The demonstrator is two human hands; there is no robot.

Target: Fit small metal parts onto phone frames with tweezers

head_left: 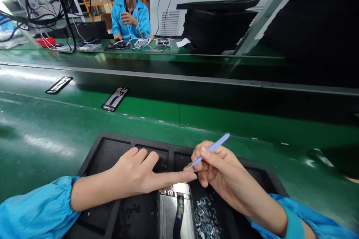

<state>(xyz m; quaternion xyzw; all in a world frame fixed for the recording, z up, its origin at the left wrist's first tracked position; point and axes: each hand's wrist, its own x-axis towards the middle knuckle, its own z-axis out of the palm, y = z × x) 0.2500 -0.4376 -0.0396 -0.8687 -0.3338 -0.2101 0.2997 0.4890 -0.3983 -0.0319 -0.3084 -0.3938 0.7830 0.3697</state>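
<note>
My left hand (140,175) reaches over the phone with one finger stretched out and the others curled under; nothing shows in it. Its fingertip is close to the point of the lilac tweezers (217,143). My right hand (221,168) pinches these tweezers between thumb and fingers, their tip slanting down to the left. Whether the tips hold a tiny part is too small to tell. Beneath both hands lies an opened phone assembly (167,213) with a silver back and a black flex cable (178,213). It rests in a black compartmented tray (112,209).
Many small shiny pieces (206,218) lie in the tray right of the phone. Two more phone assemblies (114,99) (59,85) lie beyond on the green bench (146,119). Across the bench sits a person in blue (144,18). Black stacks (215,26) and cables stand behind.
</note>
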